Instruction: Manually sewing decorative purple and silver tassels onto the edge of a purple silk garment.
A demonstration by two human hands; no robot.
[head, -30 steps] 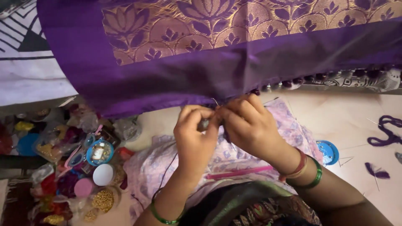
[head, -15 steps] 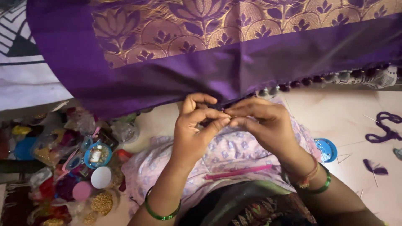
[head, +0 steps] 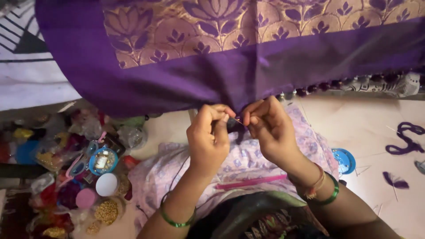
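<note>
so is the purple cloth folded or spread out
Spread out: the purple cloth hangs flat and wide, its gold flower panel showing, while left hand and right hand pinch its lower edge.

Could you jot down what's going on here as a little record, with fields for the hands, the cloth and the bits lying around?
Left hand: left hand pinches the hem of the purple cloth
Right hand: right hand pinches the same hem, fingertips close to the left's
Between fingertips: a thin needle-like glint, too small to be sure
Cloth: purple border, gold flower panel, beaded edge
Lap: pink stick on pale printed fabric
Floor: bead containers at left, blue lid at right
</note>
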